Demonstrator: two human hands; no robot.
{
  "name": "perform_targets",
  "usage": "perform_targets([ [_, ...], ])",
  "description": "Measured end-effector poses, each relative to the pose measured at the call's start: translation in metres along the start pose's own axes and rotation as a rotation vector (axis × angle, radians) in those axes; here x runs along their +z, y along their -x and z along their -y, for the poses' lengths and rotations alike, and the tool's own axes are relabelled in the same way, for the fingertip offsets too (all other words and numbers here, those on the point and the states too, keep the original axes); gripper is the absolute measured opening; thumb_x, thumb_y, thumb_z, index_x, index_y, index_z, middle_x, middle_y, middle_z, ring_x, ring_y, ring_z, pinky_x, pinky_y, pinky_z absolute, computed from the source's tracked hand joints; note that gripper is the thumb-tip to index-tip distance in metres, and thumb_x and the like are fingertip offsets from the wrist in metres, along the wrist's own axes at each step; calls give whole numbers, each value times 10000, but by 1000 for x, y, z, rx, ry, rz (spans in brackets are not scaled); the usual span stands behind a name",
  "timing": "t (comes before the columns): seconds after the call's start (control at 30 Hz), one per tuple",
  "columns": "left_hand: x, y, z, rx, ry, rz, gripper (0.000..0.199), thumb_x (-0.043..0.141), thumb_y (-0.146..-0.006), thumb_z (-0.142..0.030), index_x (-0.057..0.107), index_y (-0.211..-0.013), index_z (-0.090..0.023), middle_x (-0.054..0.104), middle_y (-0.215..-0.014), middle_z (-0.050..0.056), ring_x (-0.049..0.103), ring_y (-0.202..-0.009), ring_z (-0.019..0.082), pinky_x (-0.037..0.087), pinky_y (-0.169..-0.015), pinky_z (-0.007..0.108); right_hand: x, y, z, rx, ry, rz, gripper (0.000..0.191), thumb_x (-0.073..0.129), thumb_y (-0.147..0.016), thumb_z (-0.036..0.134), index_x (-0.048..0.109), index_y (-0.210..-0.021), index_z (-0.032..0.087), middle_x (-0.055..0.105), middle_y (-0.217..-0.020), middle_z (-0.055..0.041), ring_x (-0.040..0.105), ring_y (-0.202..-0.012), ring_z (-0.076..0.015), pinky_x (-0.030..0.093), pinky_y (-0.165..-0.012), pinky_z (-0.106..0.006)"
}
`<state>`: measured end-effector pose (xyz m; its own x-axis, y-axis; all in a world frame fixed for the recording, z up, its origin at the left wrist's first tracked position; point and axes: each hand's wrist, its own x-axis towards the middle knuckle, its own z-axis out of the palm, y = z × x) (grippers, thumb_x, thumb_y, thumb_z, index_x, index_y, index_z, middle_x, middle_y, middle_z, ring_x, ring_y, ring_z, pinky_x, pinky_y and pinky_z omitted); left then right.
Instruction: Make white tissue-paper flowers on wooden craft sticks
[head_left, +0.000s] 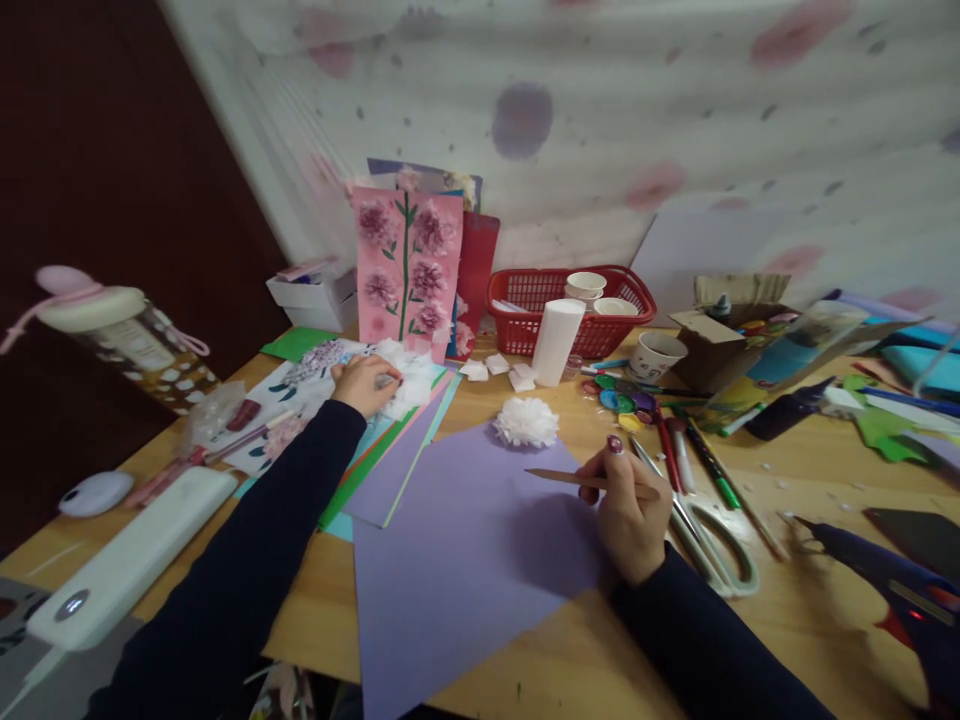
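A pencil point(555, 477) is gripped in my right hand point(630, 505), its tip pointing left above a large purple sheet point(457, 560). At the sheet's far edge sits a white ruffled paper flower point(526, 422). My left hand point(364, 385) reaches to a pile of white tissue pieces point(409, 375) on the left, its fingers pressed together at the pile's edge; what they hold, if anything, is hidden. Under that pile lie coloured sheets point(375, 480) and a floral picture.
Scissors point(705, 540), markers point(724, 490) and a glue gun point(877, 570) lie on the right. A red basket point(517, 335) with paper cups and a pink flower card point(382, 265) stand behind. A white device point(135, 555) and a bottle point(135, 340) are at left.
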<state>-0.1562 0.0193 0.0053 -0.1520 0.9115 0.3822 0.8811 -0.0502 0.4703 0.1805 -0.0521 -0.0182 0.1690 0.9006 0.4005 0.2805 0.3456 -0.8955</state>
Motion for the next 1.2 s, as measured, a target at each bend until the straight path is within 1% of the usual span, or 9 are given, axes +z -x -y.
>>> perform_targets([
  [0.13,-5,-1,-16,-28,211,71,136,605,-709,-317,639,-734,-189,720,-832,60,650,-851,231,492,-785,377,0,-2,3,0,-42,-15,553,385,-928,522,556,-523,186,528,-435,1,484,-426,-116,377,-483,-264],
  [0.2,-4,5,-32,-53,500,220,185,651,-691,-357,606,-711,-179,717,-767,56,669,-780,209,515,-737,348,1,-4,3,11,-89,-14,532,388,-928,522,559,-556,184,545,-462,1,500,-454,-118,394,-520,-265],
  [0.3,0,21,-61,-91,959,562,291,794,-576,-335,597,-689,-153,709,-711,44,670,-694,173,522,-739,331,3,-6,1,81,-215,-5,468,425,-913,529,566,-631,184,557,-487,12,520,-473,-124,409,-543,-270],
  [0.4,9,37,-83,-113,1138,795,354,852,-530,-267,638,-774,-126,718,-706,36,670,-666,145,521,-731,295,4,-6,-2,174,-345,42,438,458,-900,525,575,-654,182,558,-492,16,536,-483,-129,416,-537,-268],
  [0.5,19,48,-94,-129,1167,912,363,844,-560,-222,674,-865,-124,735,-756,42,676,-709,137,513,-751,278,4,-5,-3,241,-427,80,438,476,-891,515,581,-630,180,557,-481,14,529,-462,-124,419,-519,-261],
  [0.7,34,53,-93,-193,1101,949,268,807,-608,-254,691,-819,-135,715,-698,14,643,-651,110,490,-688,249,5,-4,3,281,-447,113,438,500,-871,503,578,-587,178,545,-427,10,513,-424,-113,398,-462,-230],
  [0.87,40,55,-95,-171,936,845,168,763,-651,-225,697,-775,-132,705,-732,11,600,-650,93,457,-668,229,6,-4,1,329,-447,186,445,529,-843,518,577,-569,170,536,-414,9,486,-394,-100,384,-426,-213],
  [1.0,43,61,-99,-197,951,812,181,765,-650,-206,684,-791,-127,720,-776,28,623,-683,104,477,-719,253,7,-3,-3,354,-476,252,444,531,-845,518,576,-576,168,538,-423,11,489,-398,-95,401,-440,-207],
  [1.2,41,65,-103,-187,1012,826,216,764,-666,-184,676,-855,-125,726,-743,35,664,-698,127,500,-775,292,8,-5,-4,378,-525,186,429,553,-829,513,569,-573,169,514,-405,20,483,-378,-95,387,-400,-199],
])
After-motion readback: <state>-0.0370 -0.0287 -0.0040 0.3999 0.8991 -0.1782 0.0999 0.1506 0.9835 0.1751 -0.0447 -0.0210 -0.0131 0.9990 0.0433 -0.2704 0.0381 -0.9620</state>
